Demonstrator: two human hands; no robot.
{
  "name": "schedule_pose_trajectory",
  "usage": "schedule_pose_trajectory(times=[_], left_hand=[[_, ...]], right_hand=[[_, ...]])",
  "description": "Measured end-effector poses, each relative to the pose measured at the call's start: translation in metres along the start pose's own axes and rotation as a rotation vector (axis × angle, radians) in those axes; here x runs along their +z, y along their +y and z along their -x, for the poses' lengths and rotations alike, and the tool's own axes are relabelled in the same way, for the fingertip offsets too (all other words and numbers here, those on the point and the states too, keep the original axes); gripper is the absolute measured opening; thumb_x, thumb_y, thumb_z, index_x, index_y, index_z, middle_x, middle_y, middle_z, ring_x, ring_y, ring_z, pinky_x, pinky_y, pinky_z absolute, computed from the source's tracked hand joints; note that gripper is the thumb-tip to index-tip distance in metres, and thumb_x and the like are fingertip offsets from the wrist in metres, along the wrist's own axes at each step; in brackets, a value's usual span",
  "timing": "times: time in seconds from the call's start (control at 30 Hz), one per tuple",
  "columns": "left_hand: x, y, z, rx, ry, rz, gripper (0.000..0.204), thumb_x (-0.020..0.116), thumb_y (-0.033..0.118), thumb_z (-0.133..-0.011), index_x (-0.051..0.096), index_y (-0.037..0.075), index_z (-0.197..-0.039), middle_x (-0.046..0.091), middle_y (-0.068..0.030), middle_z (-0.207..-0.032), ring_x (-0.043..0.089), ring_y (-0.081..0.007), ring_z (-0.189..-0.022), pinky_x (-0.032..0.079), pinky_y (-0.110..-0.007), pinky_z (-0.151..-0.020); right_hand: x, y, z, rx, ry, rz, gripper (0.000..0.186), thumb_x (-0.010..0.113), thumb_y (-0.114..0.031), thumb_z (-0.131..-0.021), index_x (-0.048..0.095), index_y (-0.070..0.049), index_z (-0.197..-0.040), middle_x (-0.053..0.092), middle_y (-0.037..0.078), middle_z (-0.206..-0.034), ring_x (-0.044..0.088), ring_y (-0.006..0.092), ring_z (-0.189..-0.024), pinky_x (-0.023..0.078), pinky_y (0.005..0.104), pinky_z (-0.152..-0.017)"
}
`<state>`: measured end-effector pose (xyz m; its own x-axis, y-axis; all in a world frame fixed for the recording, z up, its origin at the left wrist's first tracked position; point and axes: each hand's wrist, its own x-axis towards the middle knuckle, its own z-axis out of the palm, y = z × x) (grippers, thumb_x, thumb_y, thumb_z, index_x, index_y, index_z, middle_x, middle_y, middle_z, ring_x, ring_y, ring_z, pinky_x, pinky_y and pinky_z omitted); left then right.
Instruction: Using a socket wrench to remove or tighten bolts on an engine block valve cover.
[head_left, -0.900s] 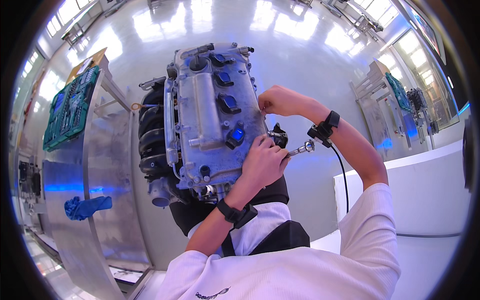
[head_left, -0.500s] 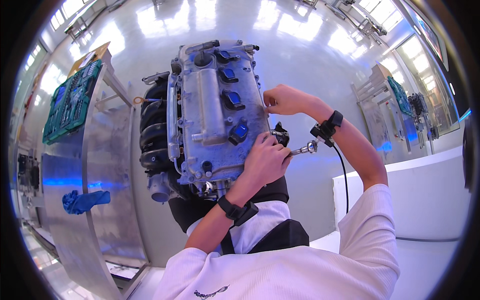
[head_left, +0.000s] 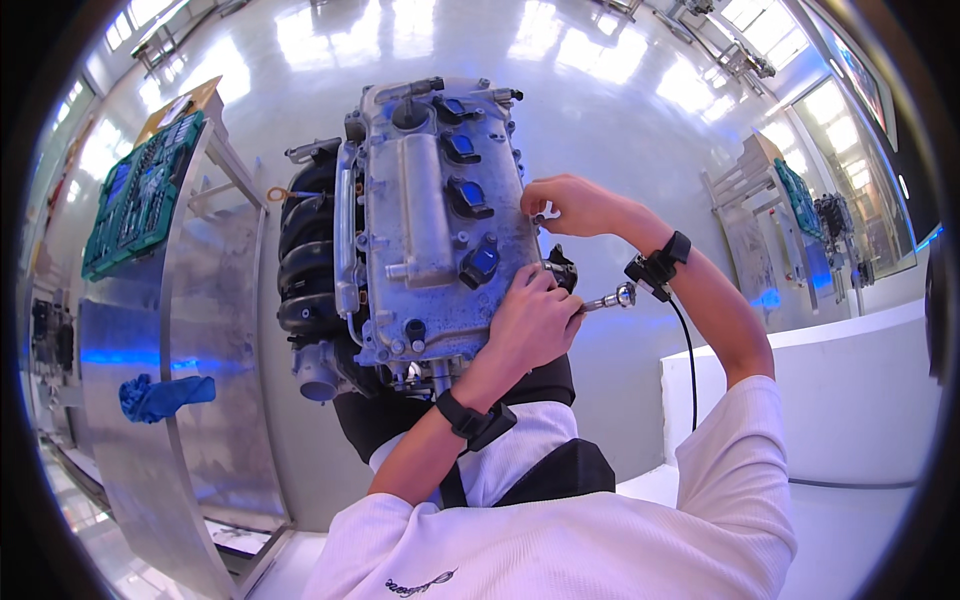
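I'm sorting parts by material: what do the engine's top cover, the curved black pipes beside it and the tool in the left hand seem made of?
Top cover: probably cast metal; dull grey, matte and stained.
Black pipes: likely moulded plastic, going by their soft sheen, though painted metal is possible.
Tool: apparently chromed or polished steel, given the bright highlights on its round end.

Around me spread a glossy pale-grey floor, its far part covered in bright white reflections. Paned windows glowed at the upper left and upper right. To the left stood a brushed-metal table, streaked with blue light. To the right were a smaller metal stand, a low white block and tall glass panels.
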<state>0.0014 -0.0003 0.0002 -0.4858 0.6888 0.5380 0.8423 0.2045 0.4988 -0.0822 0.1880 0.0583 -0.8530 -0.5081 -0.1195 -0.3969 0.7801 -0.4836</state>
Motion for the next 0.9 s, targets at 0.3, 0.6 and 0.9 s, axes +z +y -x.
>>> schedule_pose_trajectory(times=[0.3,0.6,0.9], left_hand=[[0.002,0.000,0.001,0.000,-0.006,-0.002,0.012,0.067,0.021,-0.077,0.070,0.008,-0.077,0.066,-0.0030,-0.069,0.059,-0.0210,-0.079,0.040,-0.040,-0.095],[0.000,-0.001,0.001,0.005,0.000,-0.013,0.013,0.067,0.021,-0.077,0.070,0.009,-0.078,0.066,-0.0030,-0.069,0.059,-0.0210,-0.079,0.040,-0.039,-0.095],[-0.001,0.000,0.000,0.002,-0.012,-0.014,0.013,0.067,0.021,-0.077,0.070,0.009,-0.078,0.065,-0.0030,-0.069,0.059,-0.0213,-0.079,0.040,-0.040,-0.095]], right_hand=[[0.002,-0.002,-0.001,0.054,0.012,0.037,0.027,0.065,-0.003,-0.076,0.057,-0.004,-0.101,0.064,0.010,-0.089,0.062,0.0266,-0.084,0.051,0.0381,-0.073],[-0.001,-0.011,-0.001,0.170,-0.009,-0.014,0.030,0.063,-0.006,-0.076,0.057,-0.005,-0.105,0.064,0.012,-0.088,0.062,0.0301,-0.086,0.049,0.0402,-0.075],[0.000,-0.014,-0.003,0.199,0.000,0.002,0.025,0.060,0.001,-0.073,0.058,-0.001,-0.098,0.063,0.013,-0.093,0.061,0.0295,-0.087,0.049,0.0392,-0.074]])
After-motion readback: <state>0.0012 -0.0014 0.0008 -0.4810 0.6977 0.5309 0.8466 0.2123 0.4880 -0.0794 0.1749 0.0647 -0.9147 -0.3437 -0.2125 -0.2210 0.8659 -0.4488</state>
